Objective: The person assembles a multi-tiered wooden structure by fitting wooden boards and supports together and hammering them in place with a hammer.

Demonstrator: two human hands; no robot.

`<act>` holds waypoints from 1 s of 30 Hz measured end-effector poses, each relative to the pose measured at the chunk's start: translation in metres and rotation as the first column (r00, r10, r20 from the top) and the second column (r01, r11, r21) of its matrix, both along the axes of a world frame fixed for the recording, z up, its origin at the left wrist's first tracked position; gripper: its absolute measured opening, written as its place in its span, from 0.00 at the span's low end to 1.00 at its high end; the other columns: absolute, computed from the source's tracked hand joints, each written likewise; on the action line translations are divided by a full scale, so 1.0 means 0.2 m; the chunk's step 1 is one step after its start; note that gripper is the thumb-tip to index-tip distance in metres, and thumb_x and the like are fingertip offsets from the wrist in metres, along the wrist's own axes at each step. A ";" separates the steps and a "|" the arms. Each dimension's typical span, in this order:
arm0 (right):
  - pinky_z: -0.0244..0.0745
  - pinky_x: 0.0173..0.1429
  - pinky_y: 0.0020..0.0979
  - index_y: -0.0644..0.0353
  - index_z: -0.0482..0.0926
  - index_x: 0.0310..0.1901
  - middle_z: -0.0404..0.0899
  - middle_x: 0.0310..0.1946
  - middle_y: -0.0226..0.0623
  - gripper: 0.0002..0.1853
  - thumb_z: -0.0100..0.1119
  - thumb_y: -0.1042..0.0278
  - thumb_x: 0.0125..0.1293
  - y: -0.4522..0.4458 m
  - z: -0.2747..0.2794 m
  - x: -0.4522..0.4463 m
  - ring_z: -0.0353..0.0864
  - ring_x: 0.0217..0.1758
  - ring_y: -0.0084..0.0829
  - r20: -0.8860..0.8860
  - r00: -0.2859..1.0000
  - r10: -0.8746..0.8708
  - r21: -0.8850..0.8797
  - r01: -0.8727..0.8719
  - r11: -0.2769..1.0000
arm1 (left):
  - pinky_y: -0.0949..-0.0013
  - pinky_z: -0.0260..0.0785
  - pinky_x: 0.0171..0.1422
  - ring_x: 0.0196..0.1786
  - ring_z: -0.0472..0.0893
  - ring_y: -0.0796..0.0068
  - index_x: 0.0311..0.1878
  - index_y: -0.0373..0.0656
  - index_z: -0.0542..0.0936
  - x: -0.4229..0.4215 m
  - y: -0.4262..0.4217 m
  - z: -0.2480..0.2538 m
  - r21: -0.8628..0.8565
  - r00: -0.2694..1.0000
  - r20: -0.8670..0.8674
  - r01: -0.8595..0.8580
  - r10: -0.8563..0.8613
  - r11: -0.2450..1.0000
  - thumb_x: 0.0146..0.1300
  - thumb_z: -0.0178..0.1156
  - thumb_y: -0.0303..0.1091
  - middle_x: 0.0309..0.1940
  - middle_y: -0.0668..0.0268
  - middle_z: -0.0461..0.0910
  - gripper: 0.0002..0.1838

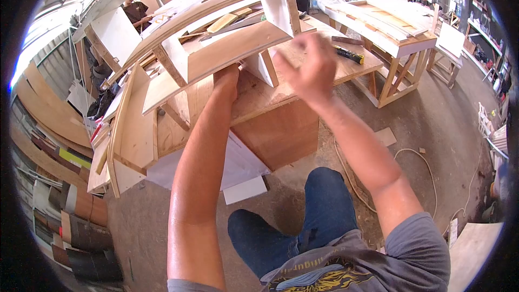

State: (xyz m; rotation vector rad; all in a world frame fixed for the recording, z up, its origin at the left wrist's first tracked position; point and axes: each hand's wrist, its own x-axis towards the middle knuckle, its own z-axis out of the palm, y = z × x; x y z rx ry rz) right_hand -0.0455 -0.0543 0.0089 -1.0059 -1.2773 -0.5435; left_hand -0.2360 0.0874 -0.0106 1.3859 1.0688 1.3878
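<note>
A curved wooden shelf frame (232, 48), with white-faced uprights between its boards, stands on a plywood-topped workbench (303, 89). My left hand (226, 79) reaches under its lower board. The board hides the fingers, so I cannot tell whether they grip it. Raised just right of the frame, my right hand (314, 70) is blurred by motion. Its thumb is spread from the fingers and nothing shows in it. A black and yellow tool (350, 54) lies on the bench to the right of that hand, beside a dark flat strip (347, 40).
Another wooden table (397, 48) holding panels stands at the back right. Stacked boards (51, 113) lean along the left wall. A pale cord (432, 176) runs over the floor at right. Two other people are partly visible behind the frame, one with a dark sleeve (138, 11).
</note>
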 end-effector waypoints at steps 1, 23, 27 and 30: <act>0.83 0.47 0.47 0.63 0.82 0.45 0.84 0.36 0.44 0.32 0.74 0.37 0.59 0.02 0.06 0.04 0.87 0.41 0.46 -0.001 0.995 -0.096 0.171 0.095 0.981 | 0.61 0.68 0.71 0.69 0.75 0.65 0.76 0.45 0.69 0.00 -0.02 0.00 0.006 1.000 -0.014 -0.010 0.010 1.000 0.78 0.56 0.50 0.69 0.61 0.75 0.30; 0.81 0.50 0.51 0.59 0.88 0.46 0.89 0.34 0.50 0.19 0.66 0.51 0.66 0.22 0.22 0.03 0.90 0.41 0.53 -0.253 0.966 0.047 -0.281 -0.120 0.952 | 0.53 0.67 0.71 0.66 0.75 0.62 0.68 0.43 0.74 0.01 0.22 -0.05 0.276 0.936 -0.018 0.344 -0.353 0.898 0.73 0.66 0.48 0.64 0.60 0.76 0.28; 0.82 0.47 0.50 0.59 0.88 0.45 0.89 0.32 0.48 0.18 0.65 0.51 0.67 0.22 0.22 0.00 0.90 0.39 0.52 -0.246 0.968 0.042 -0.272 -0.111 0.956 | 0.54 0.68 0.70 0.62 0.77 0.62 0.64 0.43 0.77 0.05 0.28 -0.10 0.285 0.910 0.029 0.389 -0.413 0.876 0.70 0.68 0.46 0.60 0.60 0.79 0.25; 0.84 0.44 0.50 0.58 0.86 0.44 0.88 0.28 0.45 0.16 0.63 0.52 0.68 0.23 0.20 -0.01 0.90 0.35 0.49 -0.227 0.974 0.021 -0.247 -0.078 0.966 | 0.55 0.68 0.69 0.62 0.78 0.63 0.61 0.42 0.78 0.09 0.36 -0.14 0.223 0.888 0.204 0.369 -0.413 0.902 0.68 0.69 0.45 0.58 0.60 0.80 0.24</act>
